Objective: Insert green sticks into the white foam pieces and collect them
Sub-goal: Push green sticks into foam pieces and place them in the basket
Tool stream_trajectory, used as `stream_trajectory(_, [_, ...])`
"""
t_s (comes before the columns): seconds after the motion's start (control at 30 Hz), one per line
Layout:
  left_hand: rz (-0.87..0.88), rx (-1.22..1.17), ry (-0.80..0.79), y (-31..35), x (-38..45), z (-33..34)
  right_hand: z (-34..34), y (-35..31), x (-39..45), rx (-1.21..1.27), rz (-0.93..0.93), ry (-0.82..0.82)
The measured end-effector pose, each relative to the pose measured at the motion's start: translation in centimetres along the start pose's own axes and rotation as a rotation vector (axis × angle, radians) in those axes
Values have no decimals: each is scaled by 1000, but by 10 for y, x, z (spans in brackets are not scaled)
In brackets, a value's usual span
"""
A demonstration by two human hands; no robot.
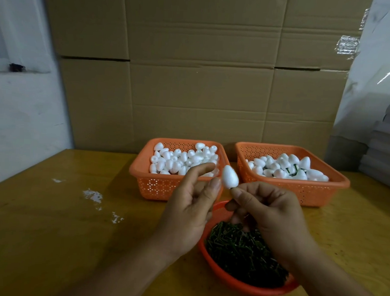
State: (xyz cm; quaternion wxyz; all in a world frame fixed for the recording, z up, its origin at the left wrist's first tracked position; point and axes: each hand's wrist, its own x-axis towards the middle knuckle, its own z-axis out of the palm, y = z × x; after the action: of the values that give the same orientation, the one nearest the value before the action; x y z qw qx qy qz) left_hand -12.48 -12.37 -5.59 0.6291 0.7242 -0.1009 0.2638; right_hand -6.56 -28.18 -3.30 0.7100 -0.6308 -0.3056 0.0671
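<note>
White paint smears (93, 196) mark the left part of the wooden surface (52, 231). Further right, an orange basket (156, 186) holds plain white foam pieces (180, 160). In front of it the left hand (186, 212) is raised, palm inward, fingers relaxed and holding nothing, its fingertips just beside a single egg-shaped foam piece (230, 176). The right hand (274, 214) pinches that piece at its lower tip between thumb and forefinger; whether a stick is already in it cannot be told. Below both hands sits a round orange bowl (239, 284) heaped with green sticks (241, 250). At the right, a second orange basket (310, 191) contains foam pieces with green sticks (289, 167).
</note>
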Motion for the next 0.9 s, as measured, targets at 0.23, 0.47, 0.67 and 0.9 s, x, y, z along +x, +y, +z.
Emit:
stream_trajectory(0.23, [9, 84, 53, -10, -5, 5, -58, -6, 60, -238, 40, 414])
stream_trajectory(0.47, [-4, 78, 17, -10, -8, 6, -109, 15, 120, -771, 96, 485])
stream_trajectory(0.67, [-13, 54, 20, -12, -7, 4, -115, 26, 145, -1073, 276, 446])
stream_trajectory(0.9, [19, 129, -9, -10, -7, 4, -108, 27, 152, -1253, 348, 451])
